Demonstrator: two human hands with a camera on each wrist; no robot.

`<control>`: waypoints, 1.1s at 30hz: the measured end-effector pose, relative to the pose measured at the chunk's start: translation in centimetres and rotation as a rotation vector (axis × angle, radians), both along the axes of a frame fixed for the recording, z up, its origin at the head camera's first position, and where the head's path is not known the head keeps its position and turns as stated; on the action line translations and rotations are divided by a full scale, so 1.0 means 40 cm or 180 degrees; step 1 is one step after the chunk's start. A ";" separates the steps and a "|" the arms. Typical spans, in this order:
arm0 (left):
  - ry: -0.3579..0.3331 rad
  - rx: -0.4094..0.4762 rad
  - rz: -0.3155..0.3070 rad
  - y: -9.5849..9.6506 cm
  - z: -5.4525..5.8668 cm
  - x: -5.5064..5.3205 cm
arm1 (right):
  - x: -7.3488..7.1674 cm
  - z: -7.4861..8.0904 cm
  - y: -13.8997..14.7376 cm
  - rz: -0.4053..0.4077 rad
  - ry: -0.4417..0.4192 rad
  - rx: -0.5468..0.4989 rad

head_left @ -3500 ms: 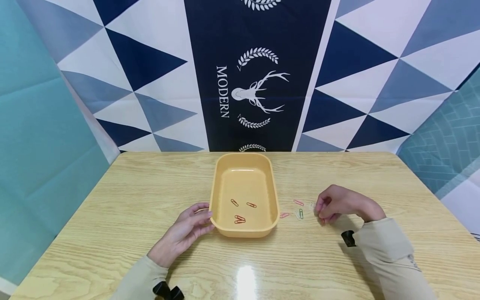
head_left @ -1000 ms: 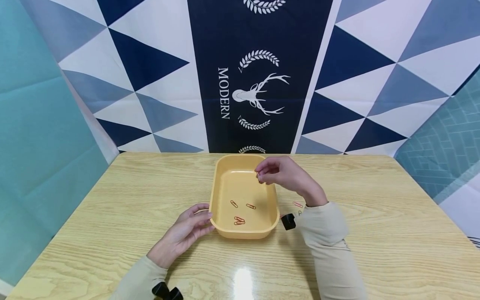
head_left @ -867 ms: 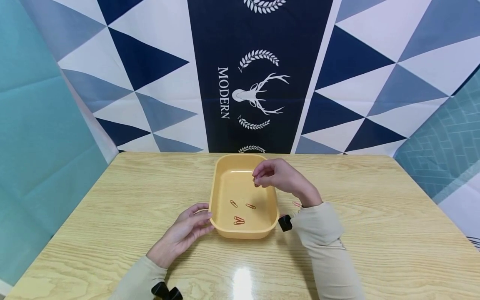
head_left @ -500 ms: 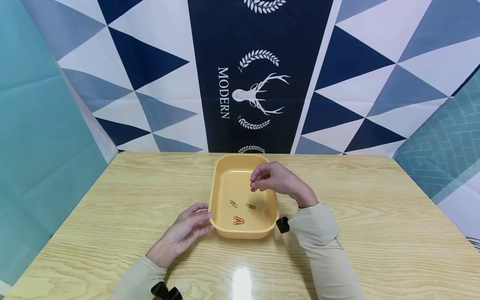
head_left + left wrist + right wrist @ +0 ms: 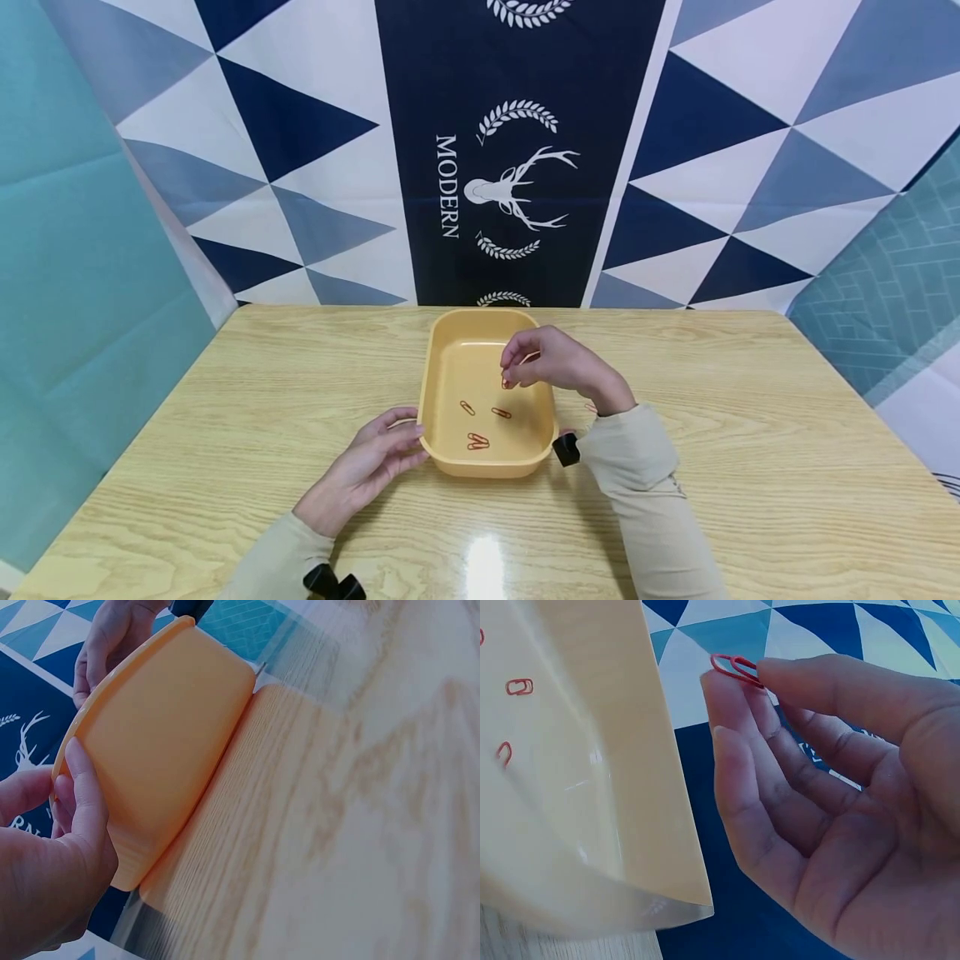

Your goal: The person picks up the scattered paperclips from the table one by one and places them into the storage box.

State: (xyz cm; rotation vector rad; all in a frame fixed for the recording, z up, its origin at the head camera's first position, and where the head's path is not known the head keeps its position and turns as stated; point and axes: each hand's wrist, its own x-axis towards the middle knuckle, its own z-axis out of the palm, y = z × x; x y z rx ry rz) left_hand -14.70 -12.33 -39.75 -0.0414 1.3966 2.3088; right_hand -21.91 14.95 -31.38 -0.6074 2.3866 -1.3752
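My left hand [image 5: 367,467] holds the left rim of a yellow plastic tray [image 5: 465,371] between thumb and fingers; the left wrist view shows a finger against the tray's outer wall [image 5: 165,727]. Over the tray's right half, my right hand [image 5: 555,362] pinches a red paper clip [image 5: 739,671] between thumb and fingertips. In the head view that held clip [image 5: 506,383] hangs above the tray floor. Several red paper clips lie in the tray, among them a single clip [image 5: 468,407], another clip [image 5: 501,412] and an overlapping pair [image 5: 478,442].
A pink paper clip [image 5: 591,407] lies on the wooden table [image 5: 750,458] right of the tray, partly behind the right wrist. My right sleeve [image 5: 637,454] hides much of that area. A patterned cloth [image 5: 517,275] hangs behind the table's far edge.
My right hand went from the loose clips on the table to above the tray, carrying the red paper clip, then shifted slightly left and nearer. My left hand and the tray stayed put.
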 end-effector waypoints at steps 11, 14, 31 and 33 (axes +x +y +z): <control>-0.0004 0.0150 -0.0021 0.006 0.000 -0.006 | -0.003 0.004 0.004 0.0155 0.0087 -0.0024; -0.0007 0.0161 -0.0022 0.006 -0.001 -0.006 | -0.003 0.004 0.005 0.0153 0.0102 0.0017; 0.0007 0.0111 0.0001 0.004 -0.001 -0.001 | -0.005 0.000 0.004 0.0131 0.0283 0.0180; 0.0012 0.0100 0.0006 0.004 0.000 -0.001 | -0.006 -0.001 0.005 0.0128 0.0292 0.0194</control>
